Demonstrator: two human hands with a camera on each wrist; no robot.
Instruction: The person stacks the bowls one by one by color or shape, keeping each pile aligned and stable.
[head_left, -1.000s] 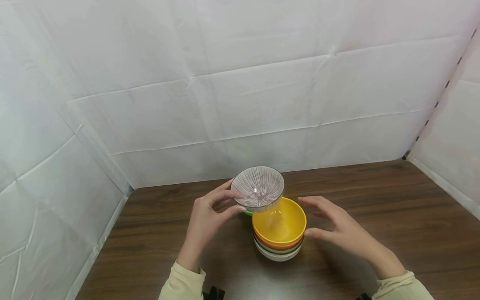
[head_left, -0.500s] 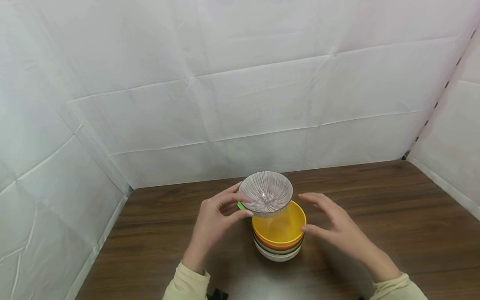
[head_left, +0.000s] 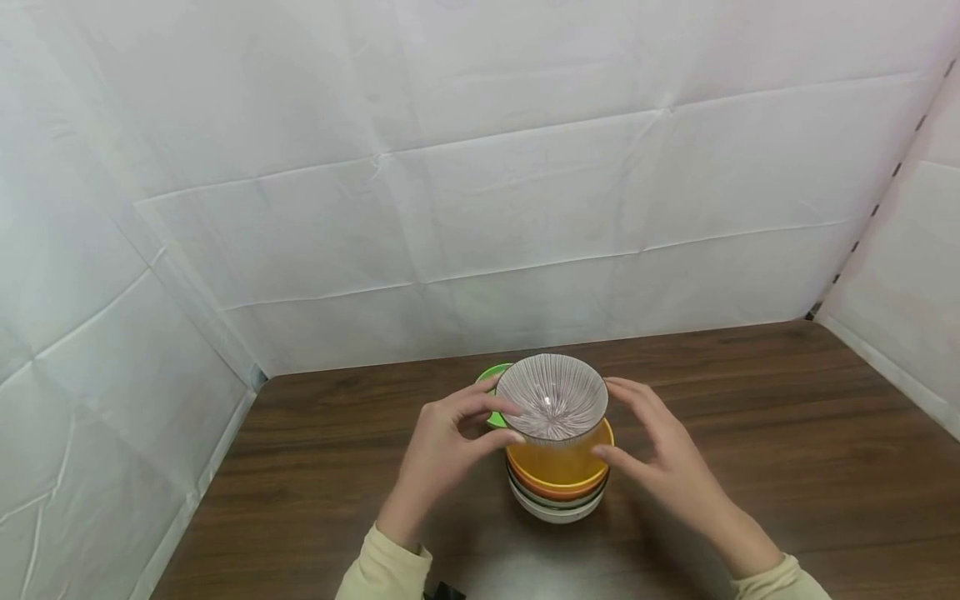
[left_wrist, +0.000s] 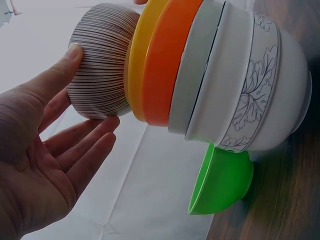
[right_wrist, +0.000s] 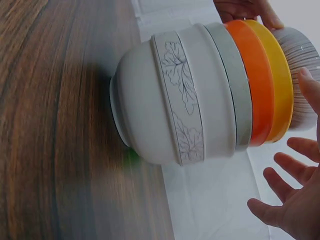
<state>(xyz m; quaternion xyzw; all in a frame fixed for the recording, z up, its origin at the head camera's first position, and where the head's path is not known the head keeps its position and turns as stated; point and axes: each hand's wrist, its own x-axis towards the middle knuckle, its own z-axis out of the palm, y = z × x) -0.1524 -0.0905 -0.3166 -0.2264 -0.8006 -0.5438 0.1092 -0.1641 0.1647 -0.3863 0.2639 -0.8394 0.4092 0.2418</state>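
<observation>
My left hand [head_left: 450, 437] grips the rim of a small bowl [head_left: 553, 396] with thin dark stripes, thumb at the near side. It is held over a stack of nested bowls, overlapping the yellow bowl [head_left: 562, 467] on top. Under the yellow one, the left wrist view shows an orange bowl [left_wrist: 170, 65], a pale grey-green bowl [left_wrist: 195, 75] and a white bowl [left_wrist: 255, 95] with a leaf-pattern band. At the striped bowl's right rim is my right hand [head_left: 663, 462], fingers spread and loosely bent, its fingertips right at the edge.
Behind the stack, a bright green bowl [left_wrist: 225, 182] stands on the dark wooden table [head_left: 300, 483], partly hidden in the head view. White sheeting [head_left: 480, 208] hangs along the back and both sides of the table.
My left hand has carried the striped bowl rightward and toward me, over the stack. The right hand has shifted slightly left to its rim. More of the green bowl shows.
</observation>
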